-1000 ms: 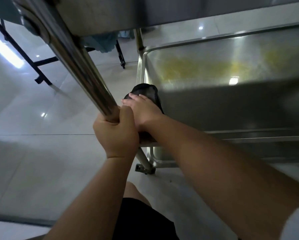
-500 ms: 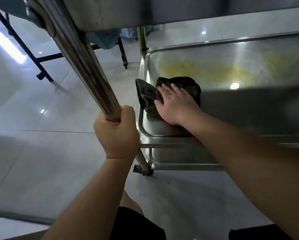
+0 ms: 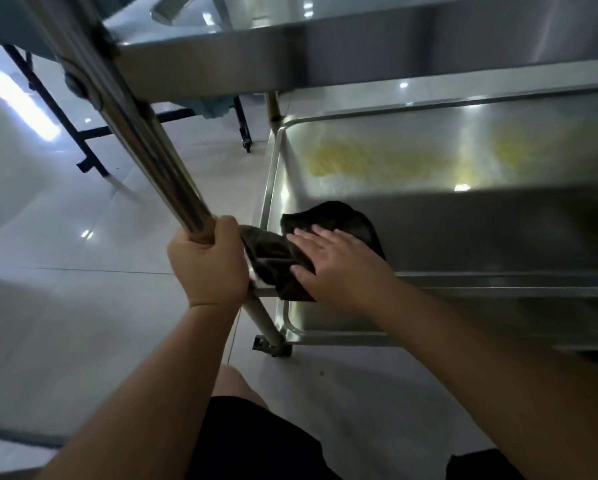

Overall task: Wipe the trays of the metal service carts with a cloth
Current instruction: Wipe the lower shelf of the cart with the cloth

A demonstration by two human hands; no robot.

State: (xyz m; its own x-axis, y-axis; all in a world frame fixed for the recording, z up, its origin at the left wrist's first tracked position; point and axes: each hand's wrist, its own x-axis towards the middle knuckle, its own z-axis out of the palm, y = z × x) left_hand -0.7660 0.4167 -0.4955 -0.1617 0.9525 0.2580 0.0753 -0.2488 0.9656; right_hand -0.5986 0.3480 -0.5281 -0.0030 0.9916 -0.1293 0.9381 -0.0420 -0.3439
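Note:
A steel service cart fills the right side. Its middle tray [image 3: 429,216] has yellowish smears toward its far side. A dark cloth [image 3: 335,220] lies over the tray's near left corner and drapes over the rim. My right hand [image 3: 339,265] presses flat on the cloth, fingers spread, thumb on the part hanging over the edge. My left hand [image 3: 209,261] is closed around the cart's slanted front-left steel post [image 3: 141,140]. The upper tray [image 3: 359,53] hangs overhead, and the bottom tray [image 3: 411,317] shows below the rim.
A pale glossy tiled floor [image 3: 65,306] spreads to the left. A black metal frame [image 3: 82,147] with a blue cloth stands behind the post. The cart's caster [image 3: 273,346] sits near my knee [image 3: 235,379]. Black shorts cover my lap.
My right hand has slid the cloth back toward the tray's near left corner, so it now hangs over the rim. The view has dropped lower. My left hand stays on the post.

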